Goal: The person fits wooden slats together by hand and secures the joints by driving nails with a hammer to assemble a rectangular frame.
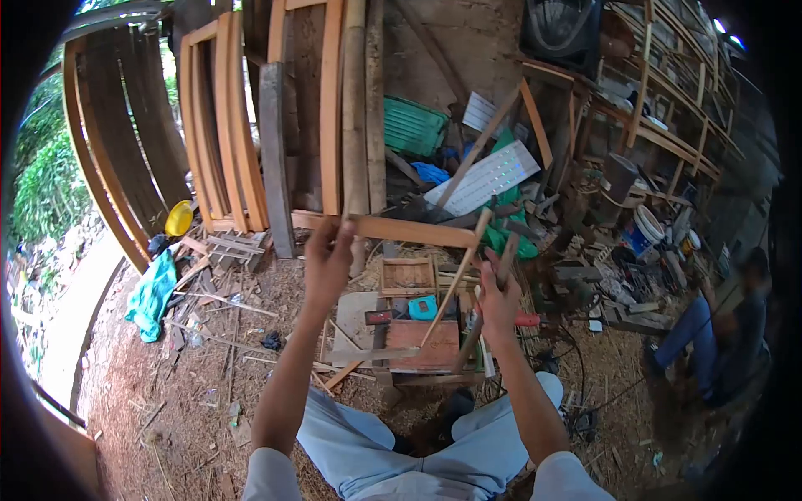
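Note:
My left hand is raised, its fingers closed on the left part of a flat wooden board that spans toward my other hand. My right hand is closed round a dark wooden stick, near the board's right end. A thin light strip slants down beside it, crossing the board's end; whether my fingers touch it I cannot tell. Below lies a low reddish wooden box with a teal tape measure at its back edge. A small wooden frame stands behind it.
Wooden frames lean at the back left, beside upright poles. A green crate stands behind. Scrap wood and a white bucket lie to the right. Another person sits at the far right.

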The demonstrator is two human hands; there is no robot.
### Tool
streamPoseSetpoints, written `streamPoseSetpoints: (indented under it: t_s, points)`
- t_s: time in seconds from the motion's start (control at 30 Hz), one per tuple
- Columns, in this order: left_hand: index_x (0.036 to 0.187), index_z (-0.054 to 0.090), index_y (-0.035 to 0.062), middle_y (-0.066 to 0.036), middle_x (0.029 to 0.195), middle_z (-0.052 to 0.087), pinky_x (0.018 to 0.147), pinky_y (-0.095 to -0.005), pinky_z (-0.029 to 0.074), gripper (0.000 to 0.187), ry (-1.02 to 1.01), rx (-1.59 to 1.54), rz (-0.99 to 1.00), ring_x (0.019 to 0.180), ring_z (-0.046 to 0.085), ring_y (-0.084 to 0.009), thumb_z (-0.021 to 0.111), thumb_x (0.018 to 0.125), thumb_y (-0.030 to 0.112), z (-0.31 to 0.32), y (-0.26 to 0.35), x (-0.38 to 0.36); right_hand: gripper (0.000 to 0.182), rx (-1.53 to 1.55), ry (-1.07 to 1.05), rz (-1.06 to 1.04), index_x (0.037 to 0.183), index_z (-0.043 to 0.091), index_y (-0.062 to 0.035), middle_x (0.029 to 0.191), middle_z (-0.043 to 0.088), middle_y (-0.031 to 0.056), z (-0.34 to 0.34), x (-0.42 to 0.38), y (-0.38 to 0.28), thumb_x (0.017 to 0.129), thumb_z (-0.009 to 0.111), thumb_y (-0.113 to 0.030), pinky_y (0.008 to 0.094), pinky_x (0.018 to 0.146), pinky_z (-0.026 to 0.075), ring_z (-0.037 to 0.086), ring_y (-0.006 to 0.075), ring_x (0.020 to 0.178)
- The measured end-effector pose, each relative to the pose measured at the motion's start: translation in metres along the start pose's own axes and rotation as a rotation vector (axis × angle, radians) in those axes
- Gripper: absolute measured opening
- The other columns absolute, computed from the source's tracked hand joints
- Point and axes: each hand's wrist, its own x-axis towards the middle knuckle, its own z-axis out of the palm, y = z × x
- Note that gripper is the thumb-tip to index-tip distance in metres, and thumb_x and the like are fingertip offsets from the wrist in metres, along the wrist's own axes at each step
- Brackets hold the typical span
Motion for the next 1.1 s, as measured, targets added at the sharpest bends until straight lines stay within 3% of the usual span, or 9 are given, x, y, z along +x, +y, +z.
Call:
streamPoseSetpoints:
  t_s: [0.1, 0.2, 0.37, 0.5, 0.63, 0.77, 0.93, 0.97, 1.1]
  points:
    - [0.096, 0.059, 0.0054, 0.004, 0.064, 0.046, 0.042, -0.0201, 0.027, 0.023, -0.023, -0.067, -0.092, 0.050, 0.038, -0.0031, 0.054, 0.102, 0.027, -0.003, 0.012, -0.002, 0.041, -0.012, -0.107, 0.043, 0.129, 0.061, -0.0045, 0.059, 0.047, -0.0073, 0.003, 0.006, -0.015, 0.095, 0.067, -0.026, 0.0241, 0.036, 0.028, 0.032, 0.0025, 0.040]
    - [0.096, 0.059, 0.0054, 0.002, 0.065, 0.048, 0.043, -0.0205, 0.029, 0.023, -0.003, -0.249, -0.181, 0.052, 0.042, -0.0048, 0.052, 0.103, 0.026, -0.009, 0.005, 0.000, 0.039, -0.112, -0.098, -0.117, 0.122, 0.065, -0.0020, 0.057, 0.047, -0.0066, 0.012, 0.015, -0.017, 0.092, 0.070, -0.025, 0.0247, 0.035, 0.028, 0.035, 0.0019, 0.039]
    - [0.098, 0.062, 0.0066, 0.002, 0.071, 0.055, 0.048, -0.0202, 0.036, 0.022, -0.013, -0.306, -0.138, 0.061, 0.050, -0.0054, 0.058, 0.100, 0.028, -0.018, -0.009, 0.000, 0.033, 0.000, -0.135, 0.018, 0.117, 0.067, -0.0012, 0.070, 0.062, -0.0029, 0.018, 0.009, -0.038, 0.088, 0.073, -0.016, 0.0223, 0.038, 0.025, 0.039, 0.0002, 0.043]
    - [0.101, 0.063, 0.0073, 0.002, 0.077, 0.060, 0.049, -0.0200, 0.041, 0.020, 0.087, -0.275, -0.127, 0.066, 0.056, -0.0058, 0.059, 0.099, 0.027, -0.021, -0.008, 0.000, 0.028, -0.148, -0.174, 0.001, 0.110, 0.069, 0.0007, 0.069, 0.059, -0.0034, 0.021, 0.008, -0.040, 0.089, 0.072, -0.018, 0.0234, 0.046, 0.032, 0.044, 0.0032, 0.053]
    - [0.102, 0.063, 0.0082, 0.003, 0.079, 0.061, 0.048, -0.0202, 0.044, 0.021, 0.046, -0.253, -0.101, 0.069, 0.059, -0.0059, 0.059, 0.099, 0.028, -0.032, -0.007, 0.000, 0.028, -0.323, -0.191, -0.058, 0.105, 0.070, 0.0022, 0.069, 0.060, -0.0023, 0.023, 0.008, -0.036, 0.089, 0.072, -0.020, 0.0260, 0.058, 0.040, 0.049, 0.0062, 0.064]
    - [0.096, 0.063, 0.0082, 0.003, 0.079, 0.061, 0.049, -0.0211, 0.045, 0.021, 0.045, -0.252, -0.101, 0.069, 0.058, -0.0058, 0.058, 0.099, 0.029, -0.036, -0.012, 0.001, 0.025, -0.366, -0.250, -0.149, 0.102, 0.070, 0.0019, 0.070, 0.061, -0.0013, 0.028, 0.003, -0.040, 0.088, 0.072, -0.019, 0.0272, 0.060, 0.041, 0.051, 0.0074, 0.065]
    - [0.085, 0.059, 0.0097, 0.004, 0.075, 0.056, 0.061, -0.0252, 0.042, 0.024, 0.164, -0.240, -0.053, 0.068, 0.051, -0.0069, 0.057, 0.100, 0.029, -0.038, -0.010, -0.001, 0.024, -0.560, -0.312, -0.185, 0.100, 0.067, 0.0006, 0.077, 0.066, 0.0030, 0.032, -0.004, -0.060, 0.087, 0.073, -0.019, 0.0303, 0.066, 0.046, 0.057, 0.0107, 0.071]
    - [0.087, 0.059, 0.0117, 0.004, 0.076, 0.054, 0.067, -0.0257, 0.039, 0.022, 0.143, -0.293, -0.128, 0.072, 0.050, -0.0077, 0.057, 0.100, 0.029, -0.039, -0.006, -0.001, 0.024, -0.563, -0.315, -0.179, 0.100, 0.067, 0.0006, 0.077, 0.066, 0.0030, 0.032, -0.006, -0.059, 0.087, 0.073, -0.019, 0.0303, 0.066, 0.046, 0.057, 0.0107, 0.071]
    - [0.089, 0.057, 0.0135, 0.004, 0.079, 0.053, 0.071, -0.0254, 0.039, 0.019, 0.100, -0.409, -0.163, 0.075, 0.050, -0.0076, 0.056, 0.100, 0.029, -0.043, -0.010, 0.002, 0.029, -0.422, -0.356, -0.260, 0.106, 0.065, 0.0000, 0.083, 0.068, 0.0049, 0.030, -0.006, -0.057, 0.088, 0.073, -0.021, 0.0296, 0.071, 0.048, 0.059, 0.0109, 0.076]
